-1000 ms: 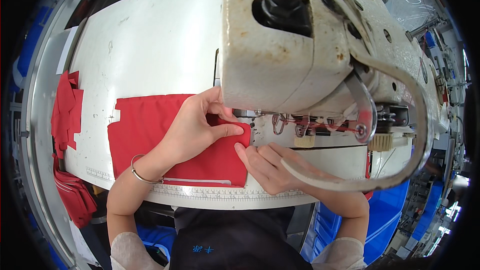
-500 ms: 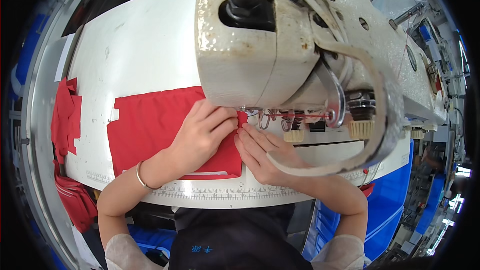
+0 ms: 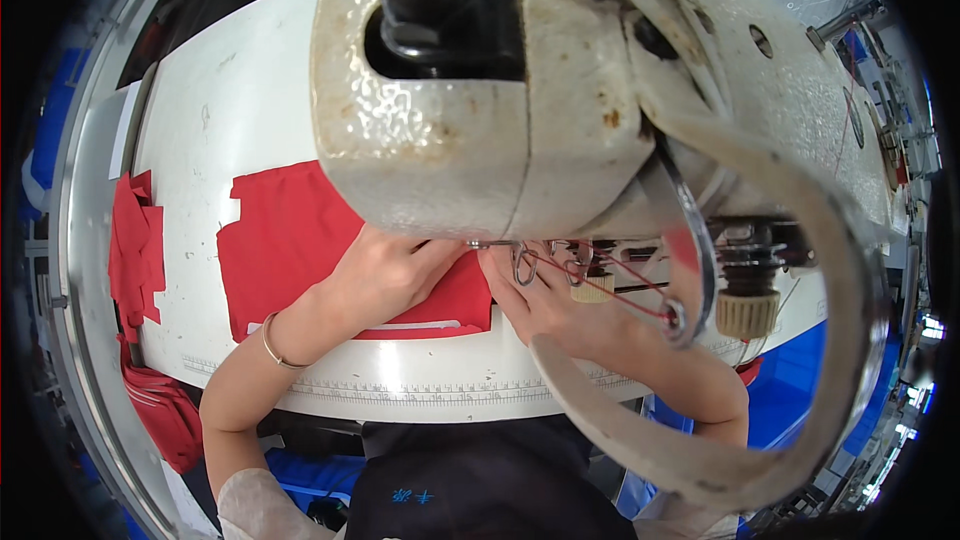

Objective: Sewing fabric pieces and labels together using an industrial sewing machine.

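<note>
- Where the white table [image 3: 400, 395] edge is nearest, a red cloth [image 3: 290, 240] is pressed flat by the left hand [image 3: 385, 275], not gripped.
- Beside it, the right hand [image 3: 545, 305] is laid open-fingered at the cloth's edge.
- Beyond, both are overhung by the sewing machine [image 3: 520, 90].

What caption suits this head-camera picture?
Left hand and right hand press flat red fabric under a cream sewing machine head.

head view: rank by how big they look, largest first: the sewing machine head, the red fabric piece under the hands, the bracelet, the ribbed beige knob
1. sewing machine head, though it looms because it sits closest to the camera
2. red fabric piece, partly hidden
3. and 4. bracelet on the left wrist and ribbed beige knob look too alike to rank
</note>
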`<state>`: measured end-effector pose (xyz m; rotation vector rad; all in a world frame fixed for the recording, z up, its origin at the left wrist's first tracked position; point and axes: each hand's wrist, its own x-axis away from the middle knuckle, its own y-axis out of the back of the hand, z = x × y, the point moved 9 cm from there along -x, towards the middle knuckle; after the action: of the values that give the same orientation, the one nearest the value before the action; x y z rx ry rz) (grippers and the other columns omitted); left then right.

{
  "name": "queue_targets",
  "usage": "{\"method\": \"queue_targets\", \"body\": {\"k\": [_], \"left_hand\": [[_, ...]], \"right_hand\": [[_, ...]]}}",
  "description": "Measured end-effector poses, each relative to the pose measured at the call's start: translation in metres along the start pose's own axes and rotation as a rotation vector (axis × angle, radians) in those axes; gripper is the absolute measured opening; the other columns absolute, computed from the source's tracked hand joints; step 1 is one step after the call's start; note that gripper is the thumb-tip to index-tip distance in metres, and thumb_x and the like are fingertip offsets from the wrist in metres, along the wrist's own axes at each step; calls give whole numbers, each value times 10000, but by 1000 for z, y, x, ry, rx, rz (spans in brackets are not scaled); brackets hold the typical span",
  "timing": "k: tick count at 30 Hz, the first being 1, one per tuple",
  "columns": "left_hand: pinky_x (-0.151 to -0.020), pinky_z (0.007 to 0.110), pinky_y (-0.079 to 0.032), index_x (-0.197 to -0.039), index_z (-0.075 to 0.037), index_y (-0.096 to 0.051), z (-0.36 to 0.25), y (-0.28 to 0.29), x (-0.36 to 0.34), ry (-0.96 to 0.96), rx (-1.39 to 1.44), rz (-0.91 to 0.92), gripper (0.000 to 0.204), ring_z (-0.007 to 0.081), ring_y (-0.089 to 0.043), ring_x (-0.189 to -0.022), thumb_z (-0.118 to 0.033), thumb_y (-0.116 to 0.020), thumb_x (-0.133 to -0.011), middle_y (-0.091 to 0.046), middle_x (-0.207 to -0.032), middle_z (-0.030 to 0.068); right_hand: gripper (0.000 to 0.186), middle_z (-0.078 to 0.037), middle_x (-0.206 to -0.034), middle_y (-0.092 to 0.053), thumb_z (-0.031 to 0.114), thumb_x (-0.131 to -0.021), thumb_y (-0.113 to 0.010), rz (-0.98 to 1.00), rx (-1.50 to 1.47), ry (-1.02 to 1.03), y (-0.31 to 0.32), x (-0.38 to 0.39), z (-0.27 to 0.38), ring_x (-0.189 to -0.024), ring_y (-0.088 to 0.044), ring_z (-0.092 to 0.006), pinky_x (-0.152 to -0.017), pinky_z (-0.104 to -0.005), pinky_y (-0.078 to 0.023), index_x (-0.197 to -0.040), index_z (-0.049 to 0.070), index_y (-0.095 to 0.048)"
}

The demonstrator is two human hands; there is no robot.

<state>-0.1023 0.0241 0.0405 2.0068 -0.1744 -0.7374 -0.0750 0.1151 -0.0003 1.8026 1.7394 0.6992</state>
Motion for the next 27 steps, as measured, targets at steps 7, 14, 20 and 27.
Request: {"method": "queue_targets", "body": {"k": [7, 14, 20, 27], "left_hand": [[-626, 373, -511, -909, 7, -674, 0, 0, -4, -7, 22, -21, 186, 290, -612, -761, -6, -684, -723, -637, -859, 129], [-630, 374, -514, -910, 6, -673, 3, -6, -2, 2, 42, 36, 192, 295, -613, -773, -2, -682, -718, -638, -877, 131], [-618, 375, -510, -900, 6, -673, 1, 0, -1, -11, 45, -26, 189, 298, -611, -758, 8, -670, -711, -636, -873, 135], [-663, 367, -493, -898, -22, -663, 6, -3, -2, 41, -5, 103, 184, 292, -593, -789, -25, -690, -716, -613, -850, 114]], "right_hand": [[365, -94, -1219, -587, 171, -901, -499, -64, -624, -218, -11, 2, -9, -1123, -557, -215, -961, -369, -451, -1238, 31, -510], [399, -104, -1140, -636, 223, -781, -695, -139, -796, -352, -10, 9, -21, -1068, -593, -254, -917, -373, -469, -1136, 54, -624], [402, -105, -1117, -638, 168, -760, -709, -181, -903, -353, -6, 7, -26, -1005, -612, -251, -897, -367, -470, -1136, 56, -618], [265, -65, -998, -659, 111, -724, -741, -371, -1335, -561, -20, 14, -40, -910, -635, -242, -812, -358, -498, -972, 77, -655]]}}
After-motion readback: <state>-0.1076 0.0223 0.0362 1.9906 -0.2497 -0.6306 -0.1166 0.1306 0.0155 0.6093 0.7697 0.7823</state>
